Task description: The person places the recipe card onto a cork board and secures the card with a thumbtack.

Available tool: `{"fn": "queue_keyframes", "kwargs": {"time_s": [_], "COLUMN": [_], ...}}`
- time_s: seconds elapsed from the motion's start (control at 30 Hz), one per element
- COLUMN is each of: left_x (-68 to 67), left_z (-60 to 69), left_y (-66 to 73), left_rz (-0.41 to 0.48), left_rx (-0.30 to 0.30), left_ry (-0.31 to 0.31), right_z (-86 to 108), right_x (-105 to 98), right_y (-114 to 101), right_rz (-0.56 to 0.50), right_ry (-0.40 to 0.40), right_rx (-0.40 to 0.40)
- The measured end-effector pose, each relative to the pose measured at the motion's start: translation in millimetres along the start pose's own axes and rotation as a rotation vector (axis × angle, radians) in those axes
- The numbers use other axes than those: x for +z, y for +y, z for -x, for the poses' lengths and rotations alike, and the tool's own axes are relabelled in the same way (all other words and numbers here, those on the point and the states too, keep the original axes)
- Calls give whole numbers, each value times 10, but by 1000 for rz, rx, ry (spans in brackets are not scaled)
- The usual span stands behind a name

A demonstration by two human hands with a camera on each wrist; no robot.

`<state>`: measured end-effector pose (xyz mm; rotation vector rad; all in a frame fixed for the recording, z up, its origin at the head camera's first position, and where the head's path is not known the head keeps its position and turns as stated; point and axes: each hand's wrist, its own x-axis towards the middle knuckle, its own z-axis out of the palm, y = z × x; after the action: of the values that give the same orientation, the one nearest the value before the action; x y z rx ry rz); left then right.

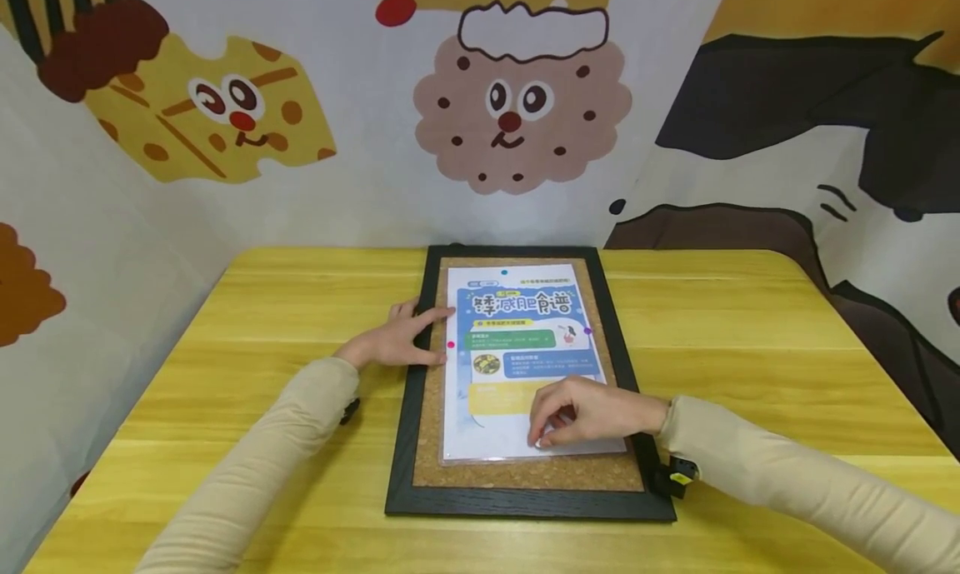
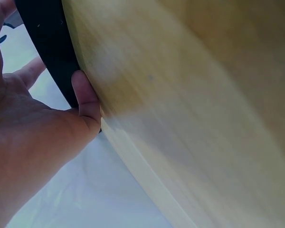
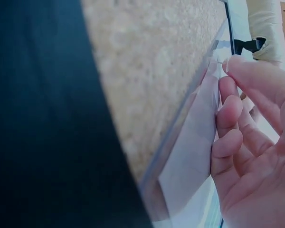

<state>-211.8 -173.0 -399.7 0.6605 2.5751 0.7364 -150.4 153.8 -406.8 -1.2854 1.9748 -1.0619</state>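
Observation:
A framed cork board (image 1: 525, 476) with a black frame (image 1: 525, 504) lies on the table. On its cork sits a printed, glossy sheet (image 1: 491, 436) with Chinese text and coloured panels. Across the frame's left side lies my left hand (image 1: 393, 336), thumb and index finger stretched to the sheet's left edge; in the left wrist view one finger touches the frame's outer side. My right hand (image 1: 588, 411) is over the sheet's lower part, its thumb and index finger pinching a small white push pin (image 1: 539, 443), mostly hidden by the fingertips.
Coloured pins dot the sheet: a blue pin (image 1: 504, 272) at the top, a pink pin (image 1: 451, 344) at left, a purple pin (image 1: 588, 331) at right. The yellow wood-grain table (image 1: 735, 349) meets a cartoon-printed cloth (image 1: 360, 207) behind and at the sides.

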Motion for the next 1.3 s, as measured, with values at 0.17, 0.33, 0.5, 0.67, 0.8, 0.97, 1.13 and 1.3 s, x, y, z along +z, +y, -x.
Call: {"fn": "queue_keyframes", "kwargs": {"time_s": [0.17, 0.33, 0.5, 0.67, 0.8, 0.97, 1.13, 1.3], "left_x": [-5, -24, -40, -36, -36, -24, 14, 24], "left_z": [-4, -7, -2, 0, 1, -3, -16, -40], "left_y": [-25, -28, -26, -29, -21, -28, -53, -43], "left_rz": [0, 0, 4, 15, 26, 25, 32, 39], "left_rx": [1, -1, -19, -33, -47, -55, -64, -52], "left_ry": [5, -2, -10, -19, -23, -21, -19, -8], "right_z": [-21, -45, -80, -104, -116, -130, -140, -148], "right_x": [15, 13, 7, 38, 54, 59, 62, 72], "right_y": [-4, 22, 38, 27, -2, -27, -59, -90], "right_rz": [1, 1, -1, 51, 71, 78, 105, 158], "right_ry": [26, 45, 45, 25, 26, 47, 48, 64], "right_rx": [19, 16, 18, -7, -6, 16, 51, 90]}}
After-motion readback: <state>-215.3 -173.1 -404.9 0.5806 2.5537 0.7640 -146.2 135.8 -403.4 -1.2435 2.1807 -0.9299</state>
